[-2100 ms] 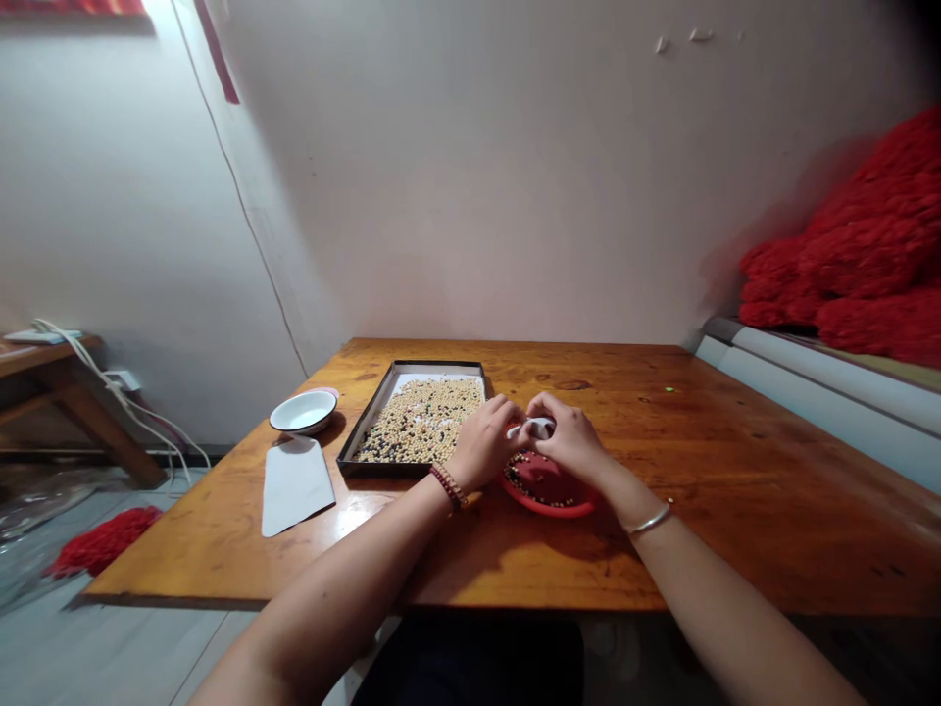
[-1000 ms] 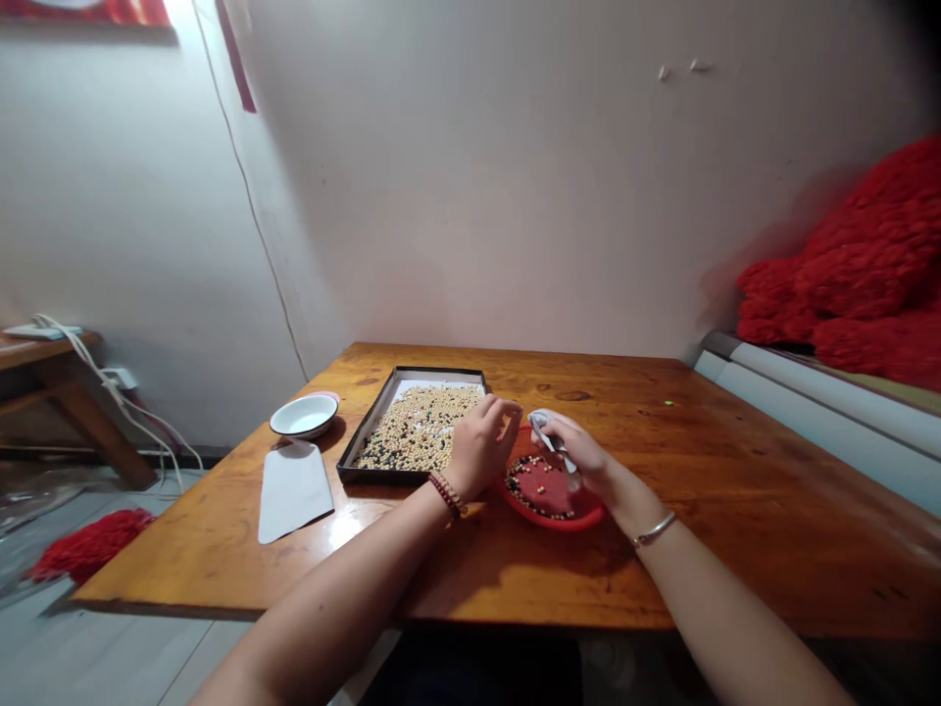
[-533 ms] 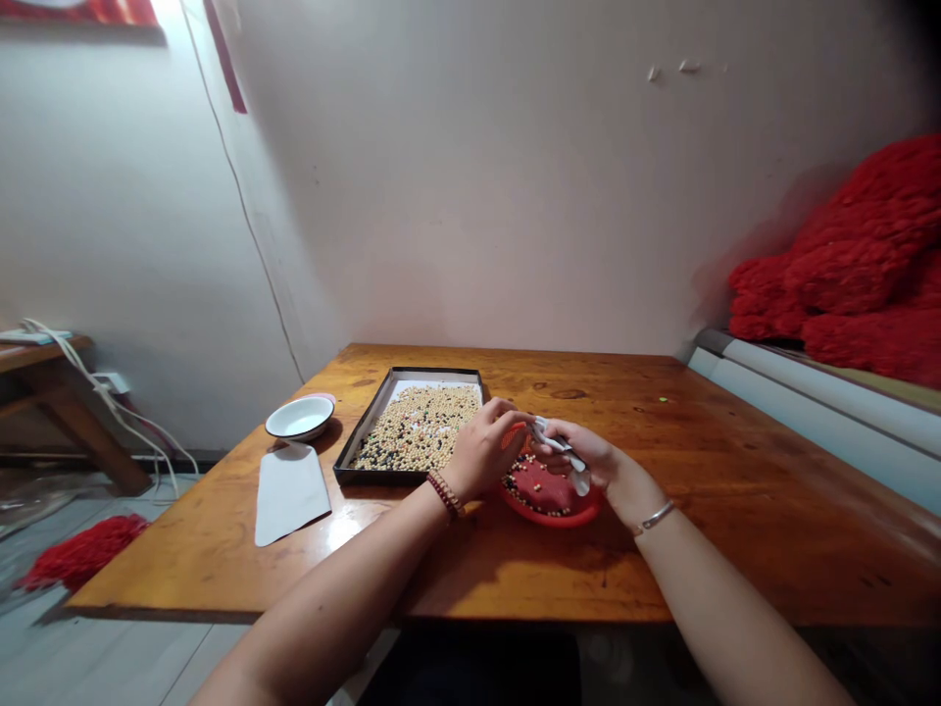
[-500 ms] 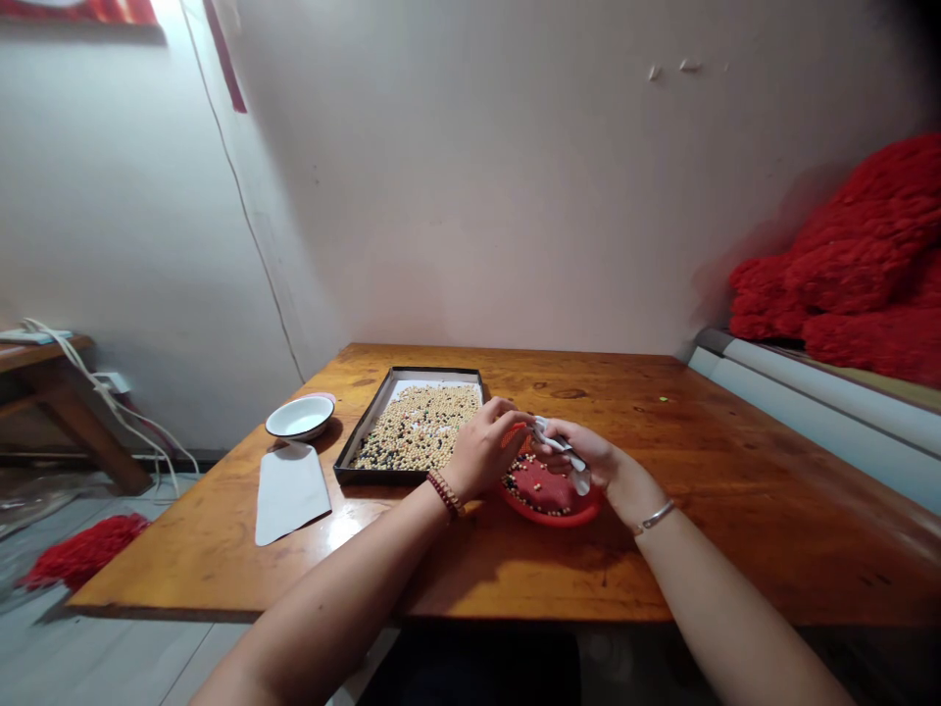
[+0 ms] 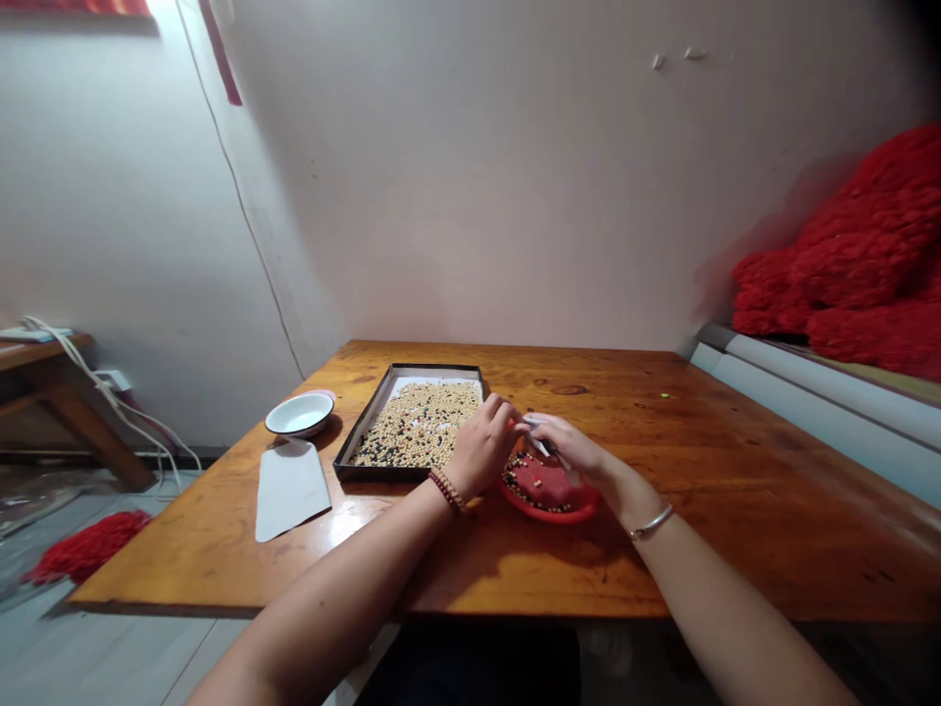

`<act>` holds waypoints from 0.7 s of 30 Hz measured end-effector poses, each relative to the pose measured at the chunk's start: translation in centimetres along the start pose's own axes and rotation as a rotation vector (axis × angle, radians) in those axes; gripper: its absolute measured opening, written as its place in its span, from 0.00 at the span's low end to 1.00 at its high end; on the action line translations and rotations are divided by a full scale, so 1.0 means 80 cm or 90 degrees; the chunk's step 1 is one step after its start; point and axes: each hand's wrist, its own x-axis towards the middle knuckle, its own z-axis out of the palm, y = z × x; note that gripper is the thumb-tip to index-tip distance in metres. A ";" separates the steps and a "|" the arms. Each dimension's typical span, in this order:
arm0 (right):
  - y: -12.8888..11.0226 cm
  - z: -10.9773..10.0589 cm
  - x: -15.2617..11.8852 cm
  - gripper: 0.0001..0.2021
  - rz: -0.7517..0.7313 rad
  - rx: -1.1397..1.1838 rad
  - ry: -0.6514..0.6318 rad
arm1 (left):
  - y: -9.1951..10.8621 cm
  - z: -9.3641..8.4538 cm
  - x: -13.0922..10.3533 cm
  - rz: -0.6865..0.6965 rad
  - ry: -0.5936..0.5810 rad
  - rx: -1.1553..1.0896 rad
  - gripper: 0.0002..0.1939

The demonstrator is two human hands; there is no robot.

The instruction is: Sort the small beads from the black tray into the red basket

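Over a red plastic basket [image 5: 548, 516] on the table, my left hand [image 5: 483, 443] and my right hand [image 5: 566, 443] meet at the fingertips. Closed fingers of my right hand hold a small white-and-dark thing [image 5: 542, 446], mostly covered and too blurred to name. My left hand's fingers are pinched together beside it; what lies in them is hidden. Inside the basket is a dark red surface [image 5: 542, 480] with tan and black beads scattered around it. Left of my hands sits a shallow black-edged tray [image 5: 382, 473] filled with small tan, black and a few coloured beads [image 5: 419, 422].
A white enamel bowl [image 5: 300, 416] with a dark rim stands at the table's left edge, above a pale grey board [image 5: 292, 492]. Piled red yarn-like material [image 5: 867, 265] lies at the right on a pale surface. More red material [image 5: 92, 546] lies on the floor.
My right hand has turned over and moved slightly left, covering more of the white-and-dark thing. The thing's pale rounded end over the basket no longer shows clearly. My left hand has barely moved.
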 end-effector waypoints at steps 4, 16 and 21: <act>0.006 0.006 0.001 0.07 -0.109 -0.120 0.051 | 0.001 -0.002 0.001 -0.003 0.000 0.022 0.11; 0.005 -0.008 0.003 0.09 0.017 0.059 0.099 | 0.000 -0.009 0.002 -0.011 0.122 -0.025 0.07; 0.009 -0.016 0.001 0.09 0.068 0.120 0.069 | -0.002 -0.010 0.002 0.082 0.071 0.030 0.07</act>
